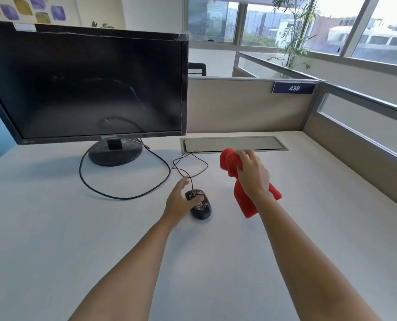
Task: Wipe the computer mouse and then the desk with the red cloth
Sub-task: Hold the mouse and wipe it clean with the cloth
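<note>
Your right hand gripped the red cloth above the desk, fingers closed around it. Your left hand was open, its thumb touching the mouse lying just beside.

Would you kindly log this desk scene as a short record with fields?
left hand: left hand open, reaching to the mouse's left side
right hand: right hand grip closed on red cloth, held above the desk
mouse: black mouse on desk, pale speckles on top
monitor: monitor dark, back left
</note>
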### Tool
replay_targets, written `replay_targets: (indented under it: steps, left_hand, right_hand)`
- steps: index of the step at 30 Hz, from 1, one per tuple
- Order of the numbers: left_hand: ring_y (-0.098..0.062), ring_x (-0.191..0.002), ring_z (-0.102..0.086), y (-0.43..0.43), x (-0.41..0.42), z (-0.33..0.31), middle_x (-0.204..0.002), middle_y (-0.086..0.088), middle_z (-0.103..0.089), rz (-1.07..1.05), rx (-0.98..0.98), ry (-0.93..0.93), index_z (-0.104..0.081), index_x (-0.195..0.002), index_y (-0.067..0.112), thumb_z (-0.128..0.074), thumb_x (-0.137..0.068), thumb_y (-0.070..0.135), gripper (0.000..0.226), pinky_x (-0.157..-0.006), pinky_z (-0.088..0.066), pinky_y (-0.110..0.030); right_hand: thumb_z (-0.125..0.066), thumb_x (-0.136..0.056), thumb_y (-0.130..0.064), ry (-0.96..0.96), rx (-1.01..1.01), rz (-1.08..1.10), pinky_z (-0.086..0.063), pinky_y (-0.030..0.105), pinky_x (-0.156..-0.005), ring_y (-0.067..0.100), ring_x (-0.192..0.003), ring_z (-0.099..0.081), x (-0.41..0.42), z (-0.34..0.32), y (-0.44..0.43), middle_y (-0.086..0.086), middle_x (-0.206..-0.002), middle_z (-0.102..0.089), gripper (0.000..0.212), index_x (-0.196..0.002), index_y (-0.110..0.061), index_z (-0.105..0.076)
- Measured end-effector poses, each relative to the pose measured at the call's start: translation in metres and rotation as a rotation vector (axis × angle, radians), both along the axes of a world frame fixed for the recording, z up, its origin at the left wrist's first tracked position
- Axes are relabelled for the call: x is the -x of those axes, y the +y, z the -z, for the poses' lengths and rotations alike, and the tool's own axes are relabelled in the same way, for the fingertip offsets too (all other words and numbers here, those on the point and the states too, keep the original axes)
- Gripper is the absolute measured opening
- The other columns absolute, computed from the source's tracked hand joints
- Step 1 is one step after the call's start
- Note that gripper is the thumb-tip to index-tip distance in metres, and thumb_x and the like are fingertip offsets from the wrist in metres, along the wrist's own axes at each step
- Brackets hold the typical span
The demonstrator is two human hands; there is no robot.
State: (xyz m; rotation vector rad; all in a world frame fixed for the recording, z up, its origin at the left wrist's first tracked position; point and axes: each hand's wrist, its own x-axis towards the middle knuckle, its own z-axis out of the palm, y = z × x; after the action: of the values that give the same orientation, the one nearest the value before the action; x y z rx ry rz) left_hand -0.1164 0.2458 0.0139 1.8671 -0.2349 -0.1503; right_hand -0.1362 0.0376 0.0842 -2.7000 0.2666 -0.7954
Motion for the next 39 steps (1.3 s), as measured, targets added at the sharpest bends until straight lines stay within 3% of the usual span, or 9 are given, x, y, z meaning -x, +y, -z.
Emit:
replay_targets:
  steps: [5, 9, 12, 18, 25, 31, 39]
  left_hand:
    - [-0.02, -0.136, -0.03, -0.002, 0.002, 0.027, -0.147, 0.004, -0.038, 0.071, -0.327, -0.06, -0.021, -0.147, 0.023, -0.078, -0.042, 0.063, 0.126, -0.107, -0.02, -0.03]
    - [-0.02, -0.139, -0.027, -0.005, -0.001, 0.039, -0.148, 0.004, -0.036, 0.094, -0.414, -0.099, -0.015, -0.148, 0.019, -0.071, -0.031, 0.073, 0.141, -0.114, -0.006, -0.034]
    - [-0.021, -0.141, -0.023, -0.003, -0.005, 0.042, -0.15, 0.005, -0.033, 0.091, -0.445, -0.079, -0.011, -0.148, 0.02, -0.071, -0.027, 0.075, 0.146, -0.114, -0.005, -0.035]
    - [-0.021, -0.145, -0.013, -0.002, -0.013, 0.042, -0.154, 0.004, -0.027, 0.118, -0.474, -0.041, -0.007, -0.149, 0.021, -0.073, -0.029, 0.07, 0.145, -0.118, -0.001, -0.037]
    - [-0.027, -0.145, -0.009, -0.001, -0.018, 0.043, -0.154, 0.007, -0.024, 0.148, -0.518, -0.019, -0.008, -0.149, 0.029, -0.072, -0.03, 0.075, 0.143, -0.119, -0.009, -0.043]
    - [-0.023, -0.145, -0.009, -0.001, -0.017, 0.045, -0.154, 0.007, -0.024, 0.136, -0.504, -0.036, -0.009, -0.149, 0.027, -0.069, -0.033, 0.076, 0.139, -0.119, -0.004, -0.039]
    - [-0.013, -0.144, -0.012, -0.001, -0.016, 0.045, -0.153, 0.012, -0.025, 0.134, -0.49, -0.043, -0.009, -0.149, 0.027, -0.068, -0.035, 0.075, 0.137, -0.118, 0.0, -0.034]
  right_hand:
    - [-0.055, -0.091, -0.005, 0.182, 0.141, -0.093, -0.056, 0.039, -0.08, 0.025, -0.111, -0.057, -0.007, 0.031, 0.004, 0.004, -0.133, -0.054, 0.037, -0.127, -0.017, -0.057]
    - [-0.048, -0.091, -0.008, 0.274, 0.156, -0.162, -0.05, 0.037, -0.076, 0.024, -0.116, -0.053, -0.013, 0.049, 0.008, -0.002, -0.135, -0.052, 0.04, -0.127, -0.022, -0.057]
    - [-0.049, -0.086, -0.01, 0.305, 0.086, -0.204, -0.048, 0.036, -0.079, 0.023, -0.116, -0.053, -0.018, 0.054, 0.012, -0.006, -0.132, -0.058, 0.044, -0.124, -0.029, -0.059]
    - [-0.053, -0.084, -0.015, 0.349, 0.006, -0.284, -0.046, 0.033, -0.08, 0.023, -0.112, -0.058, -0.024, 0.064, 0.016, -0.007, -0.128, -0.059, 0.04, -0.118, -0.032, -0.062]
    - [-0.051, -0.089, -0.017, 0.336, 0.009, -0.315, -0.044, 0.032, -0.077, 0.022, -0.111, -0.058, -0.036, 0.065, 0.02, -0.007, -0.126, -0.059, 0.036, -0.12, -0.032, -0.061]
    - [-0.048, -0.094, -0.018, 0.414, 0.098, -0.369, -0.048, 0.04, -0.081, 0.027, -0.11, -0.057, -0.043, 0.068, 0.027, 0.002, -0.125, -0.054, 0.036, -0.128, -0.029, -0.055]
    - [-0.052, -0.089, -0.019, 0.347, 0.034, -0.347, -0.048, 0.038, -0.078, 0.028, -0.102, -0.06, -0.047, 0.065, 0.044, 0.001, -0.113, -0.059, 0.027, -0.113, -0.028, -0.061]
